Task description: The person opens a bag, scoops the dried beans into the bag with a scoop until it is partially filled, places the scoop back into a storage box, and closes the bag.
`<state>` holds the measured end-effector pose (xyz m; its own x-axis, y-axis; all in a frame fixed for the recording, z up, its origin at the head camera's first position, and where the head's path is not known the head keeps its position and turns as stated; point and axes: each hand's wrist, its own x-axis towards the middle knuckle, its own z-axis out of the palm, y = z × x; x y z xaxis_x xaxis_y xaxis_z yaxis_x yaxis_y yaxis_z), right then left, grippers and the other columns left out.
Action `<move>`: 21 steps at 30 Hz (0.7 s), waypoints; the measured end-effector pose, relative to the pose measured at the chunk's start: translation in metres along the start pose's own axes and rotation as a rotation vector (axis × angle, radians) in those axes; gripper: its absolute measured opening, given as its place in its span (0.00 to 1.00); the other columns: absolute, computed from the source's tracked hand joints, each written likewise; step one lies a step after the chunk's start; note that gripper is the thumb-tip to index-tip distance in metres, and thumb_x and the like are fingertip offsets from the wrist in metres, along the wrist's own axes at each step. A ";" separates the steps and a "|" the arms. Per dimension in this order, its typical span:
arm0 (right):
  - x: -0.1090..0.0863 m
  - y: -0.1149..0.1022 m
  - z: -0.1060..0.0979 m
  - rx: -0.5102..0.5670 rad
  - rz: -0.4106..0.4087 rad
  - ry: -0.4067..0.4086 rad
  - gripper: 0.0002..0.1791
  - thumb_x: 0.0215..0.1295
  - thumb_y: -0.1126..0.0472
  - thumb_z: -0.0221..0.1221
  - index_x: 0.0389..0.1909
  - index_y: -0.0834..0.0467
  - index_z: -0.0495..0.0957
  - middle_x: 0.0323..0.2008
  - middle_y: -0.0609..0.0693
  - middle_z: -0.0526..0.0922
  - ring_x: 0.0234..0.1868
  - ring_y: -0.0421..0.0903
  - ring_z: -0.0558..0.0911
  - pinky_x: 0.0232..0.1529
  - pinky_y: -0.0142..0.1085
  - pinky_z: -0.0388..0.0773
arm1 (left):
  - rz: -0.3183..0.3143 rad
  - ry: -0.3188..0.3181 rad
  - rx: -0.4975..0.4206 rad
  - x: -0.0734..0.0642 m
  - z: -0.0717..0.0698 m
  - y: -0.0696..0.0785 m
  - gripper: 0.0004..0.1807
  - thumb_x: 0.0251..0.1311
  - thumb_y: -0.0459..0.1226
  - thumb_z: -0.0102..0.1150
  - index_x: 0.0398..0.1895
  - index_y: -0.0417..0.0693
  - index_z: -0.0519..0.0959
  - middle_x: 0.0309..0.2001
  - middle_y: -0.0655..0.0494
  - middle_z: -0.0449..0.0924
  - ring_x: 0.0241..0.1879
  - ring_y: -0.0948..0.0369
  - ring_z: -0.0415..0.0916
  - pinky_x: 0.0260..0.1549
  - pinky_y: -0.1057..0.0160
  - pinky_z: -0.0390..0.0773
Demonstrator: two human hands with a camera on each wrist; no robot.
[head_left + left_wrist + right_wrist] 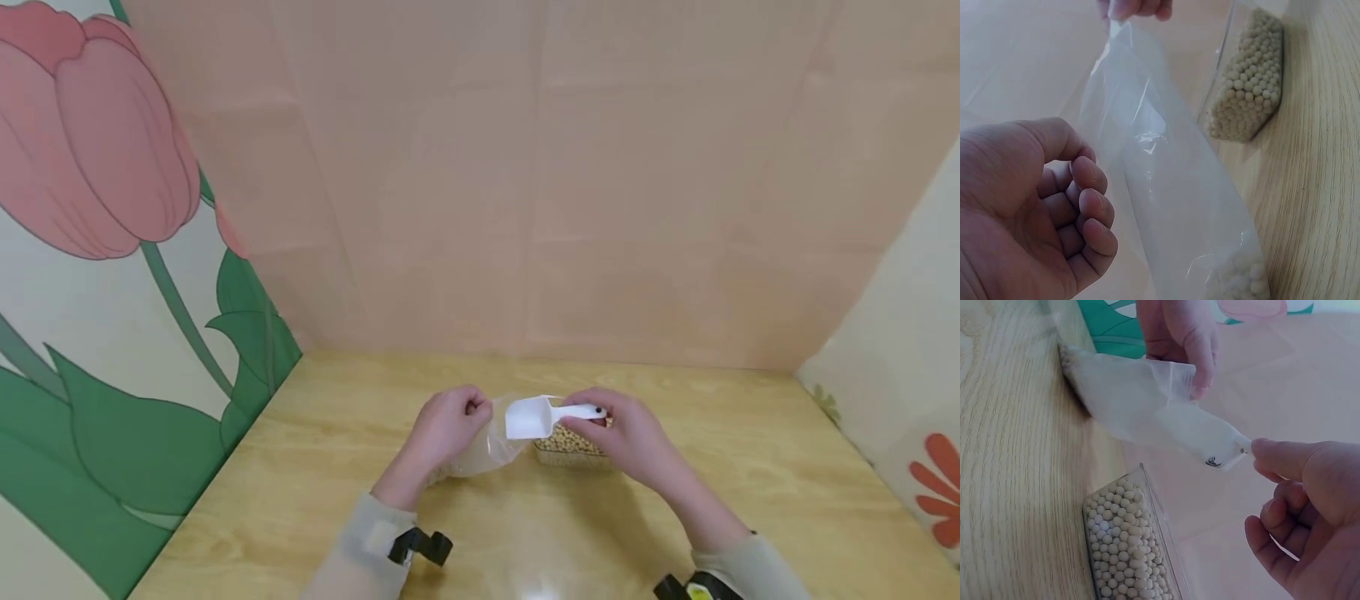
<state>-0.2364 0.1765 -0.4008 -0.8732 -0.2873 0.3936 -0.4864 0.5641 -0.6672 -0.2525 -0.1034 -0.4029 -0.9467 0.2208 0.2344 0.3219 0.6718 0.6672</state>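
My left hand (452,423) pinches the rim of a clear plastic bag (487,450) between thumb and curled fingers. In the left wrist view small pale balls (1241,275) lie in the bag's bottom. My right hand (626,433) holds a white scoop (528,418) by its handle, thumb and fingertips pinching the end. The scoop's head lies at the bag's mouth, seen through the film in the left wrist view. Right below the right hand stands a clear box (573,458) filled with round pale balls (1125,544).
The box rests on a light wood-grain table (735,467). A plain pinkish backdrop (540,183) rises behind the table's far edge. To the left is a wall panel with a painted tulip (112,142); a pale panel with a red flower (941,483) borders the right side.
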 end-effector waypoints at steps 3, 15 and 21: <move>0.000 -0.001 -0.006 0.034 0.041 -0.016 0.10 0.62 0.53 0.70 0.45 0.45 0.85 0.37 0.43 0.85 0.29 0.44 0.79 0.24 0.35 0.77 | 0.004 -0.004 0.005 0.002 -0.002 0.001 0.08 0.66 0.40 0.54 0.28 0.56 0.78 0.24 0.62 0.74 0.25 0.63 0.69 0.27 0.63 0.71; -0.012 0.004 -0.041 0.123 0.218 -0.031 0.18 0.63 0.43 0.67 0.50 0.46 0.85 0.39 0.53 0.86 0.28 0.48 0.78 0.22 0.35 0.73 | 0.004 -0.030 -0.014 0.001 -0.008 0.008 0.08 0.67 0.40 0.52 0.29 0.55 0.78 0.24 0.60 0.75 0.23 0.63 0.69 0.25 0.63 0.71; -0.019 0.011 -0.056 0.078 0.247 -0.005 0.19 0.65 0.42 0.65 0.51 0.47 0.84 0.42 0.52 0.86 0.29 0.44 0.77 0.25 0.36 0.73 | -0.007 -0.047 -0.028 -0.002 -0.011 0.010 0.08 0.69 0.41 0.52 0.31 0.55 0.79 0.24 0.60 0.75 0.23 0.62 0.69 0.24 0.63 0.71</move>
<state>-0.2236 0.2313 -0.3800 -0.9658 -0.1521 0.2102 -0.2594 0.5565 -0.7893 -0.2473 -0.1050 -0.3891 -0.9483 0.2490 0.1966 0.3144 0.6537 0.6883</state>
